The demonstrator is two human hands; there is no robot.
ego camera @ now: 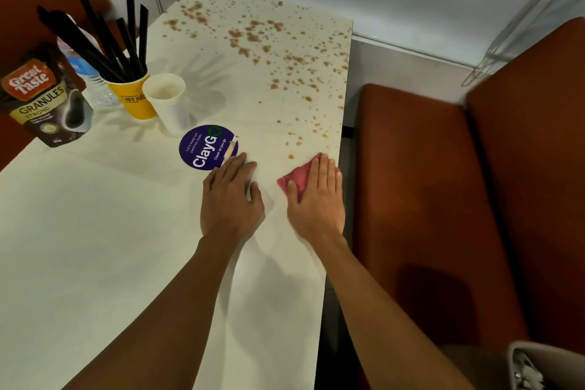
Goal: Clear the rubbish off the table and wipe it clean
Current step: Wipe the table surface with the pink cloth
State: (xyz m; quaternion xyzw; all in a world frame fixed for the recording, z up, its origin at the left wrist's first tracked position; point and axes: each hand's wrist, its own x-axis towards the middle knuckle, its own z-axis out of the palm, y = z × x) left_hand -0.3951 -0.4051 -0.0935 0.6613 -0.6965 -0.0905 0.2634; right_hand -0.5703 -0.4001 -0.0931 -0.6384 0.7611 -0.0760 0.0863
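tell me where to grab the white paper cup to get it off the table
Grip the white paper cup round its upper wall, just under the rim, coming from its right side. It stands upright with its mouth open, and the yellow cup of black straws crowds its left. The left hand holds nothing and is the nearer one.

Readable text, I log three items.

Dark pouch (47, 98), 10 o'clock in my view: "Great Taste" on a red-orange badge, below it "GRANULES" and "STRONG". I cannot read the smaller print.

Yellow cup (134, 100), 3 o'clock of the pouch: "HEY JUIC", the rest turned out of sight.

Round blue sticker (204, 149) on the table (95, 231), 5 o'clock of the cup: "ClayGo", "Let's keep our pantries clean", "Clean as you go".
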